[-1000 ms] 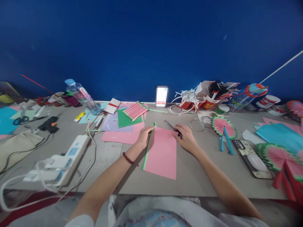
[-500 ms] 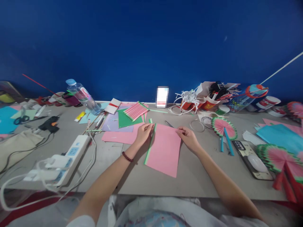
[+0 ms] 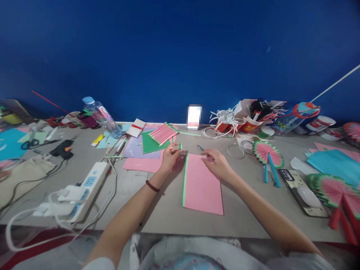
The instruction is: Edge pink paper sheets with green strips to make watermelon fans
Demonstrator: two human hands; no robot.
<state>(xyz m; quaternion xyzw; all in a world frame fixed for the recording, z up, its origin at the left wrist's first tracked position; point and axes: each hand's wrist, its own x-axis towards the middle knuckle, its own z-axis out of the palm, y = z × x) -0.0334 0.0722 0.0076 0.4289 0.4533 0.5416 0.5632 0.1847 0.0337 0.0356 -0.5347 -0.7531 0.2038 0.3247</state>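
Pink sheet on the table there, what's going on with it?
Someone is busy with the pink sheet, which lies on the table with a green strip along its left edge. The right hand is at its top edge. The left hand is beside its upper left corner, near a green scrap; whether it grips that is unclear. A round paper fan lies farther right.

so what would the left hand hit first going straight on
Past the green scrap right beside it, the left hand would likely meet the pale strip lying flat beyond, though depth is unclear.
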